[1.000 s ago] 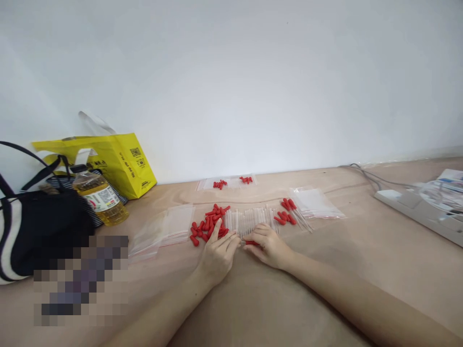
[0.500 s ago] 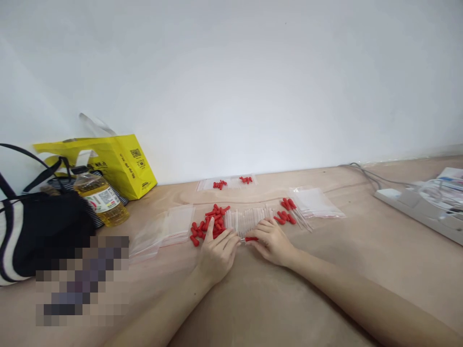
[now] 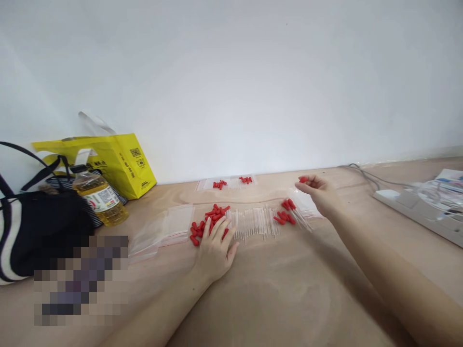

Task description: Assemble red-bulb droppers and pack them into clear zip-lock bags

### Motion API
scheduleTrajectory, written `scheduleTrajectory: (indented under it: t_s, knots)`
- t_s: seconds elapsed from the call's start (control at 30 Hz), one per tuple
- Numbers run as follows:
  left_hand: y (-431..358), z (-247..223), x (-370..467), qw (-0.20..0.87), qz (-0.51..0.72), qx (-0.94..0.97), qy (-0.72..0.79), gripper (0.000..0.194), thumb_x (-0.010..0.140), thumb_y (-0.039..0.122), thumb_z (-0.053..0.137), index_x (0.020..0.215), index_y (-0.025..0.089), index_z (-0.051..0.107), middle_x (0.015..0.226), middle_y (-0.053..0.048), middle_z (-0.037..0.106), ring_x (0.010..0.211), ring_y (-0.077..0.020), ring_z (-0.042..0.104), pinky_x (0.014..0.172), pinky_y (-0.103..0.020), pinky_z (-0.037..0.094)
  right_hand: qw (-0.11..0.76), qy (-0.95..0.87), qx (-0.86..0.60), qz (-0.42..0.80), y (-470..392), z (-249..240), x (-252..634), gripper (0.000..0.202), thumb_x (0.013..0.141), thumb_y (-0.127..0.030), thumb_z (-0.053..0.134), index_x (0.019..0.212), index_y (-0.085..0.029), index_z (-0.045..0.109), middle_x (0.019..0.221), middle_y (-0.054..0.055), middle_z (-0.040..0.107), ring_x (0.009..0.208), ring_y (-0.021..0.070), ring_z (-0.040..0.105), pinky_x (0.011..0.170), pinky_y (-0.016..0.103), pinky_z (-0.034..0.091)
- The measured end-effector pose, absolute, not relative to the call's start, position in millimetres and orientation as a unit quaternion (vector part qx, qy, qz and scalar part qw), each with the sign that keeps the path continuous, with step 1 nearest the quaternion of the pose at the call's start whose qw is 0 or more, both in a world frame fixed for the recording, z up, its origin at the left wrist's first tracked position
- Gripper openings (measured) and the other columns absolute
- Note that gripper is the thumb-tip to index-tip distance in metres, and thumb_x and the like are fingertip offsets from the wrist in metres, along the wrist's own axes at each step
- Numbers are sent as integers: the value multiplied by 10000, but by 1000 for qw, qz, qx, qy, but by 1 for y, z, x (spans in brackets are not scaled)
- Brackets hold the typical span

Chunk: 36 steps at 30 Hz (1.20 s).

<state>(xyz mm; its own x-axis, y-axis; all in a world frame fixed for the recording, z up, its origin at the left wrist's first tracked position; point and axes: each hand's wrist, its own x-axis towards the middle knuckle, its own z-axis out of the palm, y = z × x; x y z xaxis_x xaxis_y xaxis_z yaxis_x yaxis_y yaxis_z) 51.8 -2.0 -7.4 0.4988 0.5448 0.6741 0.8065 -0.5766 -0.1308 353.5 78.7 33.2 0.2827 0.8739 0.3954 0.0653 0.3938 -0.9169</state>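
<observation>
My left hand (image 3: 215, 253) lies with its fingers spread at the front of a pile of red rubber dropper bulbs (image 3: 213, 212), its fingertips touching them. Right beside it, a row of thin clear dropper tubes (image 3: 255, 221) lies side by side. My right hand (image 3: 320, 193) is raised at the right, pinching a red dropper bulb (image 3: 303, 179); whether a tube is fitted to it cannot be made out. Below that hand lie several droppers with red bulbs (image 3: 288, 204) on clear tubes, with more red bulbs (image 3: 285, 218) just in front.
Clear zip bags lie at left (image 3: 177, 224) and under my right hand (image 3: 307, 205). Another bag (image 3: 231, 182) with red bulbs sits by the wall. A yellow bag (image 3: 133, 164), oil bottle (image 3: 103, 200) and black bag (image 3: 47, 231) stand left; a white power strip (image 3: 415, 212) lies right.
My right hand has lifted from the row of tubes and moved right and away, carrying a red bulb. My left hand has let go near the tubes and spread its fingers by the pile.
</observation>
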Motion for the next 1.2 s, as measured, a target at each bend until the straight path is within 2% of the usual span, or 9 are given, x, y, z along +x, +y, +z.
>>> scheduleTrajectory:
  t_s: [0.07,0.17,0.3,0.4,0.53,0.7,0.9,1.07,1.2]
  knots:
    - [-2,-8,52,213,-294,-840,-404,270,785,250,464,1011,158,578,1112,-126,573,1093,-279,474,976,-537,256,661,-486,-458,342,83,31,362,266,564,-309,706,742,-178,557,637,-14,574,593,106,554,619,264,463]
    - [-1,-8,53,199,-288,-843,-409,253,783,245,465,988,157,584,1088,-123,584,1082,-278,479,971,-540,264,597,-499,-527,341,88,21,367,282,581,-270,676,812,-166,551,599,-7,587,563,126,572,604,285,464]
    - [-2,-9,53,183,-279,-845,-418,220,779,240,468,942,169,598,1066,-110,592,1076,-271,480,972,-537,261,468,-559,-651,209,90,8,361,258,591,-240,645,822,-152,571,659,32,631,639,161,604,628,280,448]
    - [-2,-9,53,174,-265,-846,-428,205,777,236,471,921,179,606,1063,-100,592,1079,-262,477,984,-526,247,407,-595,-680,132,89,-1,349,183,626,-250,609,781,-157,580,725,43,643,698,155,603,636,243,435]
    - [-2,-9,54,164,-256,-848,-434,196,783,242,465,896,185,614,1052,-94,595,1077,-260,476,986,-524,243,352,-634,-683,90,88,-17,338,173,702,-263,535,830,-152,570,765,43,641,718,139,588,631,217,415]
    - [-1,-10,53,155,-249,-851,-435,184,781,241,469,873,184,618,1026,-89,601,1070,-262,476,982,-526,243,319,-673,-665,56,85,-16,334,166,720,-292,528,804,-164,594,827,47,625,768,148,558,697,245,371]
    - [-2,-10,53,149,-245,-854,-434,191,780,237,469,894,182,612,1025,-88,599,1066,-261,475,980,-521,244,190,-821,-538,3,68,2,323,300,711,-503,535,710,-217,627,809,33,604,845,193,497,749,320,267]
    - [-2,-11,52,146,-239,-857,-432,194,785,233,468,917,182,600,1022,-79,600,1066,-256,469,988,-517,223,163,-839,-518,-30,61,0,320,243,764,-417,507,717,-201,606,845,53,593,880,208,469,772,348,236]
    - [0,-8,52,135,-247,-861,-425,177,788,203,463,905,197,596,996,-56,605,1040,-239,476,989,-504,210,212,-833,-509,-43,60,-1,316,176,790,-328,486,740,-187,579,839,55,602,868,199,477,780,340,245]
